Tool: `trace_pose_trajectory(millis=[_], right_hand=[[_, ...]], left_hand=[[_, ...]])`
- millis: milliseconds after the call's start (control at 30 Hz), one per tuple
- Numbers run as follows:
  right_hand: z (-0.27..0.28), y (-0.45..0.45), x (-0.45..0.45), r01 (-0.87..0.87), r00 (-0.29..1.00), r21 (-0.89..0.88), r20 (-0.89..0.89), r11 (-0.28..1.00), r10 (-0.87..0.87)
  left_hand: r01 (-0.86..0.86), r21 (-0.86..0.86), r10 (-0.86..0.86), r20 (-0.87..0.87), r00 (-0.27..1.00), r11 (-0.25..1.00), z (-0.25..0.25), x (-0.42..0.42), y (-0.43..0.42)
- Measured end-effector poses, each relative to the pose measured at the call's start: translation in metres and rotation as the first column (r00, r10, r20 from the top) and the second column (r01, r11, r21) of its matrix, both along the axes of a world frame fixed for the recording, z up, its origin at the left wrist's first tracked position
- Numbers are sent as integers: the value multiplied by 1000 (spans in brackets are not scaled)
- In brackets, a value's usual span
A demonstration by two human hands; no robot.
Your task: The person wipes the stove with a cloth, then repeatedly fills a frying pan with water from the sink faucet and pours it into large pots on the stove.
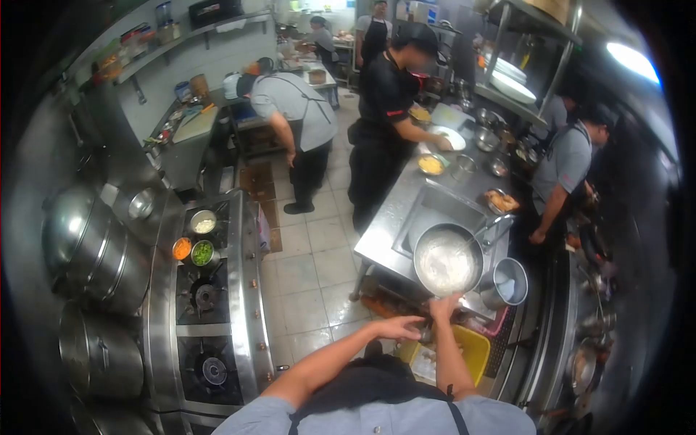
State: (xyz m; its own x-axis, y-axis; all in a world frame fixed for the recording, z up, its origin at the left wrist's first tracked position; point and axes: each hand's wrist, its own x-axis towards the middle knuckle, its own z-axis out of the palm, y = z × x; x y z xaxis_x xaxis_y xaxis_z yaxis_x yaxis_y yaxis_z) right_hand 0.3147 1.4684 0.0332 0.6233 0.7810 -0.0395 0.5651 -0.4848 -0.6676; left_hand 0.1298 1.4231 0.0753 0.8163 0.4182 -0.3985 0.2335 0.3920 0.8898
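A round metal pan (448,259) with whitish contents rests over the sink area of the steel counter, a utensil leaning inside it. My right hand (444,308) is closed at the pan's near edge, where its handle would be; the handle is mostly hidden. My left hand (400,328) is just left of my right wrist, its fingers stretched out and nothing visibly held. Beneath my hands is a yellow bin (470,349). To the right of the pan stands a deep metal pot (510,281).
At left, a stove (206,330) carries bowls of green (202,253), orange (182,249) and pale pieces (204,221). A co-worker in black (388,109) reaches over the counter. Another bends (293,101) beyond the aisle; a third (562,163) stands at right. Large steamers (94,246) line the far left.
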Motion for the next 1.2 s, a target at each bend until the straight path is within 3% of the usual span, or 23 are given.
trace_pose_trajectory(millis=[33, 67, 100, 167, 200, 233, 300, 333, 433, 500, 567, 667, 733, 767, 933, 1000, 1100, 1167, 1200], right_hand=[[-29, 1, 7, 67, 998, -49, -13, 997, -68], [-72, 5, 19, 63, 821, -4, -569, 998, -54], [-71, -2, 15, 61, 822, -1, -567, 998, -51], [-56, -7, 19, -75, 377, -56, -926, 996, -24], [-48, -12, 15, -101, 525, -20, -850, 995, 36], [-41, -20, 22, -101, 533, -28, -846, 994, 30], [-26, -29, 27, -209, 580, -14, -807, 978, 113], [-13, -34, 27, -229, 558, -79, -828, 970, 64], [-2, -29, 34, -270, 660, -102, -744, 957, 107], [-4, -19, 42, -289, 615, -79, -779, 954, 122], [-1, -12, 48, -253, 526, -67, -847, 965, 79], [-13, -3, 58, -258, 509, -52, -856, 965, 90], [-19, -2, 63, -264, 466, -51, -881, 963, 81], [-21, -1, 66, -257, 434, -54, -899, 965, 65], [-38, -6, 90, -304, 154, 55, -982, 951, 106], [-48, -15, 85, -299, 34, 119, -990, 947, 135], [-29, -45, 79, -313, -132, 131, -987, 941, 94], [-34, -50, 81, -346, 22, 110, -992, 932, 125], [-32, -52, 76, -346, 147, 77, -980, 935, 135]], left_hand=[[-132, 82, 122, 118, 985, 988, -14, 8, -8], [-264, 145, 225, 241, 944, 954, -28, 15, -14], [-267, 147, 226, 244, 943, 953, -44, 19, -15], [-284, 518, 242, 148, 959, 807, -66, 38, -2], [-347, 265, 250, 339, 907, 900, -67, 39, -2], [-350, 255, 253, 346, 904, 901, -57, 33, -11], [-363, -159, 396, 308, 865, 918, -41, 5, -26], [-389, -118, 406, 231, 884, 914, -49, -12, -35], [-469, -11, 468, -30, 883, 883, -73, -73, -86], [-446, 168, 473, -205, 857, 879, -121, -108, -128], [-420, 353, 529, -313, 789, 836, -132, -133, -171], [-504, 379, 624, -349, 699, 776, -121, -152, -230], [-526, 506, 729, -437, 527, 683, -92, -147, -268], [-549, 506, 747, -434, 503, 665, -79, -141, -284], [-763, 438, 829, -513, 222, 475, -65, -81, -366], [-716, 585, 892, -437, 115, 380, -67, -50, -400], [-766, 590, 905, -424, -25, 255, -57, -10, -448], [-836, 514, 870, -484, -97, 193, -28, 17, -479], [-784, 565, 845, -524, -102, 256, -20, 27, -494]])
